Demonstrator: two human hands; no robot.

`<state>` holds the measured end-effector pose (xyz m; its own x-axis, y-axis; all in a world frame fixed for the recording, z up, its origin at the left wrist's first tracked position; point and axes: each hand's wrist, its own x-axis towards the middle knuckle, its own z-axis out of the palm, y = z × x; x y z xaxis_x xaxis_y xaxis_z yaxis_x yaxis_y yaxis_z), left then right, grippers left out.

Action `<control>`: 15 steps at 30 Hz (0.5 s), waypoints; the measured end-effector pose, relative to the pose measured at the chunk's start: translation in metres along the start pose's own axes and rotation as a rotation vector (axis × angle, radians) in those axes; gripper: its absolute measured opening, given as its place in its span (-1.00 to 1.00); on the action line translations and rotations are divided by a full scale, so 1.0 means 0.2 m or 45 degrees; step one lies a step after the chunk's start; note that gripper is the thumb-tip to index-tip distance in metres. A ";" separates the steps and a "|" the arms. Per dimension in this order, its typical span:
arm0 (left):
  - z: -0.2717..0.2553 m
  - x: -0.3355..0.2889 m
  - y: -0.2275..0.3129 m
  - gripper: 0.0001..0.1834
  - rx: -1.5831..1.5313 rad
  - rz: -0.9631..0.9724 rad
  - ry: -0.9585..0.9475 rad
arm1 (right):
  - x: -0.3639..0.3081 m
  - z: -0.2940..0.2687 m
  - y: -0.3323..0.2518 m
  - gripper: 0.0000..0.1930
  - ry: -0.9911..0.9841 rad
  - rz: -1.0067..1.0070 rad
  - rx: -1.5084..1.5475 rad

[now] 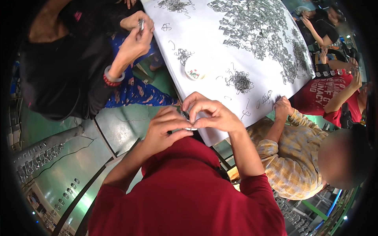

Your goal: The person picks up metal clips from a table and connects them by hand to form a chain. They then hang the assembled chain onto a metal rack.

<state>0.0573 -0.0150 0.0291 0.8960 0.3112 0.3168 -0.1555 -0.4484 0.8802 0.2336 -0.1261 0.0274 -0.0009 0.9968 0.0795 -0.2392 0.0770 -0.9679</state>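
Close in front of my red shirt, my left hand (167,126) and my right hand (214,115) meet at the table's near edge. Between their fingertips is a small shiny metal piece (191,128), mostly covered by the fingers, so its exact kind is unclear. Thumb and fingers of the left hand pinch it from one side. The right hand's thumb and index finger press on it from the other. Beyond the hands, a loose pile of thin dark curved wire pieces (241,82) lies on the white tabletop (208,98).
A small white dish (195,70) holds tiny coloured bits. Many flat metal pieces (256,29) cover the table's far side. A person in black (63,74) works at the left; another in a plaid shirt (293,157) sits close at the right. Metal parts (39,161) hang at the left.
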 end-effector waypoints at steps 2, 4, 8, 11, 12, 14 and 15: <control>0.00 -0.02 0.01 -0.76 0.050 -0.031 -0.026 | 0.02 -0.22 0.00 -0.83 0.215 0.044 -0.206; 0.01 -0.03 0.03 -0.75 0.059 -0.069 -0.013 | 0.06 -0.58 0.12 -0.79 0.666 0.200 -0.442; 0.05 -0.05 0.03 -0.76 0.052 -0.155 0.035 | 0.19 -1.19 0.45 -0.69 1.160 0.434 -0.917; 0.06 -0.08 0.05 -0.75 0.087 -0.253 0.090 | 0.30 -1.23 0.57 -0.61 1.388 0.610 -1.495; 0.07 -0.08 0.04 -0.75 0.101 -0.245 0.120 | 0.30 -1.25 0.57 -0.61 1.338 0.628 -1.603; 0.06 -0.09 0.04 -0.75 0.113 -0.273 0.133 | 0.29 -1.22 0.57 -0.70 1.375 0.541 -1.609; 0.05 -0.09 0.04 -0.75 0.125 -0.276 0.153 | 0.28 -1.22 0.58 -0.70 1.373 0.568 -1.595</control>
<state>0.0442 -0.0319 0.0277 0.8471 0.5037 0.1695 0.0812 -0.4378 0.8954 0.4427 -0.0571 -0.1376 0.8805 0.4643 0.0961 0.4474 -0.7466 -0.4924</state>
